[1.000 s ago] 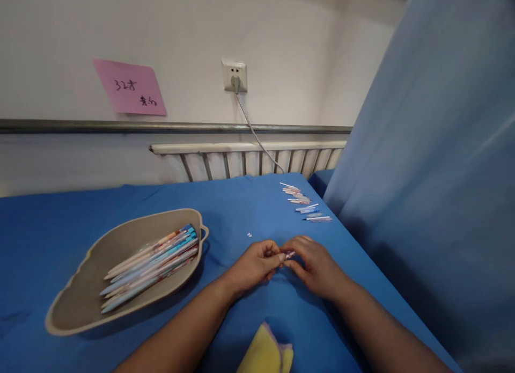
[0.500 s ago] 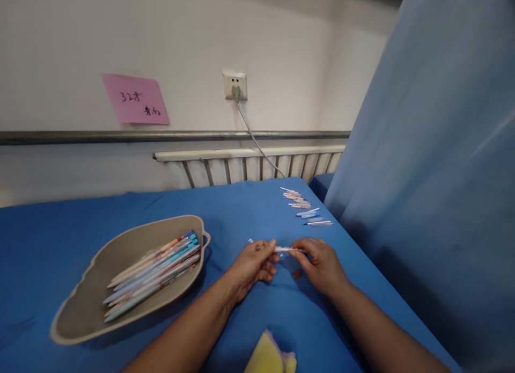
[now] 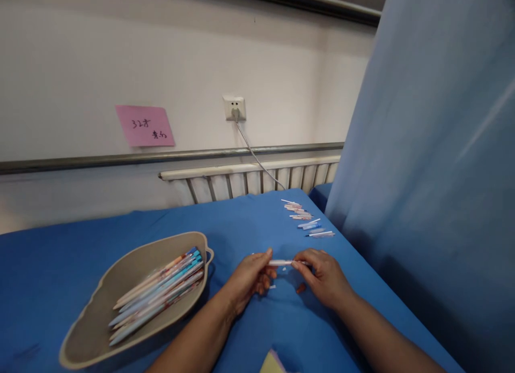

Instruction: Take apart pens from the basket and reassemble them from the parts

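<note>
One slender, straight, whitish rod [image 3: 280, 263]

Blue-covered surface [image 3: 241, 222] with beige tray [image 3: 82, 338], pen parts [image 3: 301, 217], small white bits [image 3: 284, 269] and a yellow cloth [image 3: 271, 365]

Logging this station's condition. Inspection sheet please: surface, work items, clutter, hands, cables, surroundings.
Surface: blue tablecloth, slight creases.
Work items: slim white piece, held; pens in beige tray; slender parts grouped toward far right.
Clutter: small white bits around the work; yellow cloth partly out of frame.
Hands: left hand and right hand both hold the slim white piece.
Cables: cord plugged into socket, reaching tablecloth's far edge.
Surroundings: pink note on wall; blue curtain at right.
</note>
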`<state>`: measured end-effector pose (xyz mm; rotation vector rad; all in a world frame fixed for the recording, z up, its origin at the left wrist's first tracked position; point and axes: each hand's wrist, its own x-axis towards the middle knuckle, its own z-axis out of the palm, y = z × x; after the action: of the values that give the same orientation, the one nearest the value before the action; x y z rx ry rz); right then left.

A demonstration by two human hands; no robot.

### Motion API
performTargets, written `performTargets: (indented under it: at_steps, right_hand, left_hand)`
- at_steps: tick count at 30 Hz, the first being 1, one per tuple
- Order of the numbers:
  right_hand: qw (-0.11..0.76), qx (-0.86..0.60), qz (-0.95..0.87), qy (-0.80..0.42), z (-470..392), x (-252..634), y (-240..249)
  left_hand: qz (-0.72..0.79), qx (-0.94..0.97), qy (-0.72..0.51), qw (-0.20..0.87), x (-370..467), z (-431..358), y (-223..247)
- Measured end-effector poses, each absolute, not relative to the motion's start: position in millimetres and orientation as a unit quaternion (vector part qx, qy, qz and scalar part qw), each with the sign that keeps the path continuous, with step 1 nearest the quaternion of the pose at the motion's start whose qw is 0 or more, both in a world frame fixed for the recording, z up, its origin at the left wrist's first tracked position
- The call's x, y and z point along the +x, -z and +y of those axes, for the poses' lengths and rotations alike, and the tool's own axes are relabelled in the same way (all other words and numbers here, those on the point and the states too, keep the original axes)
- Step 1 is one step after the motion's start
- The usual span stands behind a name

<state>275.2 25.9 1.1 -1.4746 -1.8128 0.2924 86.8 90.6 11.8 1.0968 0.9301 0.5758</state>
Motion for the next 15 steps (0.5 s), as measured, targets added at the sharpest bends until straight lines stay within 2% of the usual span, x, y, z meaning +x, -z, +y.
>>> performTargets:
  at_steps: [3,9,12,15]
  right_hand:
    - [0.377,-0.574,-0.718,-0.111,26.4,275.6,-0.3]
    - [0.364,-0.566,-0.731,-0.115,25.4,276.7,-0.8]
    - [0.359,-0.565,-0.735,-0.107,24.6,277.0,-0.8]
    - [0.36,-0.561,-0.738,-0.102,24.8,277.6,-0.1]
  left_hand:
    - [0.428,0.527,-0.269,0.683,86.8,92.5,-9.4]
    - [0.402,0.509,-0.275,0.709,85.0,90.2,-14.4]
    - [0.445,0.552,-0.24,0.663,86.9,89.8,-12.3]
    - [0.437,0.572,-0.259,0.644,87.5,90.6,-11.7]
